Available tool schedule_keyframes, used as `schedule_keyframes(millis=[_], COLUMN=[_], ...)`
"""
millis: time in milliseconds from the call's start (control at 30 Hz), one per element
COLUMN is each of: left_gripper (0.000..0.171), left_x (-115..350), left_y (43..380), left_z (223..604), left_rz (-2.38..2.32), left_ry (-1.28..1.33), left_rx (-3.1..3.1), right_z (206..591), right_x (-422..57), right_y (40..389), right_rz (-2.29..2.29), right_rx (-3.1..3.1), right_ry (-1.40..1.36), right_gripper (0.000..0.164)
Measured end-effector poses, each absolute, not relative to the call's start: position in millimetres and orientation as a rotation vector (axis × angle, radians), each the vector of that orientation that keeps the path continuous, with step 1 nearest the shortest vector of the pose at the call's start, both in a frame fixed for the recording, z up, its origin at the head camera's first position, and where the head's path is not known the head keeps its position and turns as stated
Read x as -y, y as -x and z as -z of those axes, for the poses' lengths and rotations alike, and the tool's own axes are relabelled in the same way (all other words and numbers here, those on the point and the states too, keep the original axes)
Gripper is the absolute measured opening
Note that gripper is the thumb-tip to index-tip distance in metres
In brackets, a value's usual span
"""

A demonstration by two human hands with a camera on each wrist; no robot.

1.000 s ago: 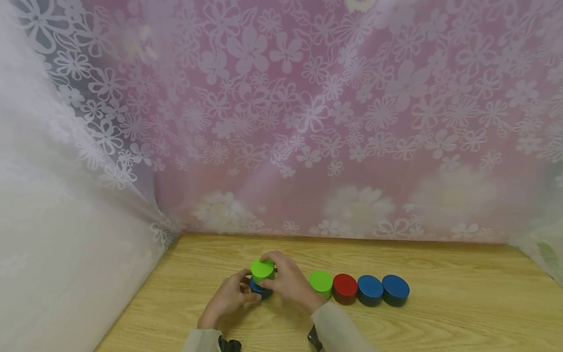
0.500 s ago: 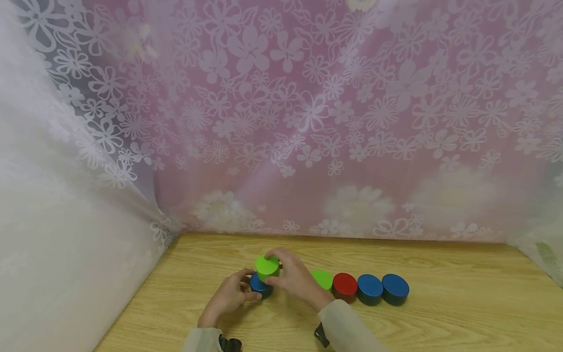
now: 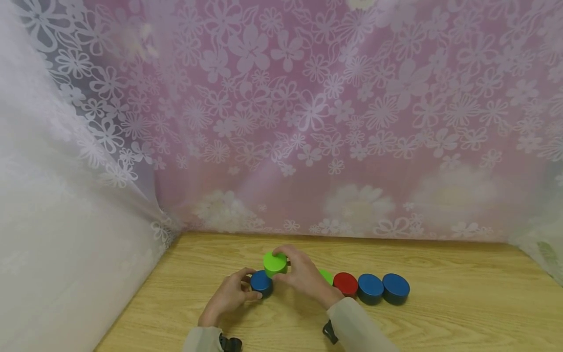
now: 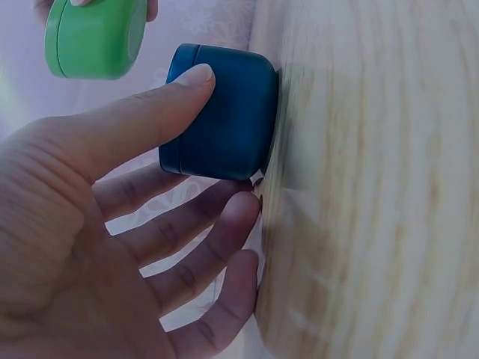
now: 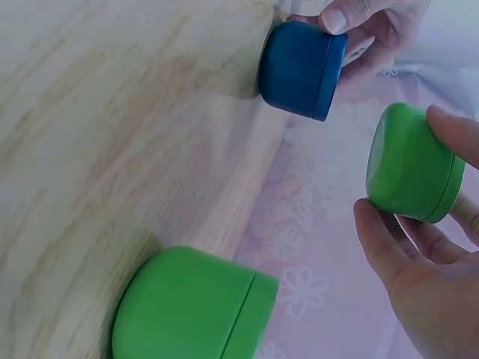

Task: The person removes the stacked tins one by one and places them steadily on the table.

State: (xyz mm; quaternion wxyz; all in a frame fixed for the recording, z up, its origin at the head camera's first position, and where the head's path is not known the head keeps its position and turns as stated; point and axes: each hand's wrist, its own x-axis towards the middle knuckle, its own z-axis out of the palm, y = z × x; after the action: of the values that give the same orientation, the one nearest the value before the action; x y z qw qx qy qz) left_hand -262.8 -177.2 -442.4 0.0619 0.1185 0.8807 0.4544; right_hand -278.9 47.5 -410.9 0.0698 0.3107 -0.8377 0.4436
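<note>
A round blue lidded jar [image 3: 261,283] stands upright on the wooden table. My left hand [image 3: 231,295] holds it from the left, thumb on its near side and fingers behind, as the left wrist view [image 4: 224,112] also shows. Raised above the table, a green lidded jar [image 3: 275,264] is gripped by my right hand [image 3: 303,275] between thumb and fingers. In the right wrist view this green jar [image 5: 415,164] is apart from the blue one. My right hand partly hides a second green jar [image 3: 326,276] standing on the table.
Right of the second green jar, a red jar [image 3: 345,284] and two more blue jars, one [image 3: 370,288] beside the other [image 3: 396,288], stand in a row. A flowered pink curtain [image 3: 308,146] hangs behind the table [image 3: 462,293]; a white sheet [image 3: 79,244] hangs at left.
My right hand has moved the green jar up and to the right, off from over the blue jar. My left hand has stayed on the blue jar.
</note>
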Motion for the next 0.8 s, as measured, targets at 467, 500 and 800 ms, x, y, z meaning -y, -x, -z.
schedule_keyframes(millis=[467,500,800], left_gripper=[0.060,0.059,0.059], left_x=[177,177,178], left_y=[261,261,264], left_z=[445,446,444], left_rz=[-1.360,-1.356,-1.360], left_ry=[-0.370,-0.369,-0.392], left_rx=[-2.657,-2.665,-2.680], right_z=[413,413,406], right_x=[-63,-64,-73], right_y=[277,277,277], right_rz=[-1.368,-1.374,-1.373], right_rx=[2.497,2.499,2.514], right_ry=[-0.893,-0.887,-0.812], right_gripper=[0.043,0.043,0.045])
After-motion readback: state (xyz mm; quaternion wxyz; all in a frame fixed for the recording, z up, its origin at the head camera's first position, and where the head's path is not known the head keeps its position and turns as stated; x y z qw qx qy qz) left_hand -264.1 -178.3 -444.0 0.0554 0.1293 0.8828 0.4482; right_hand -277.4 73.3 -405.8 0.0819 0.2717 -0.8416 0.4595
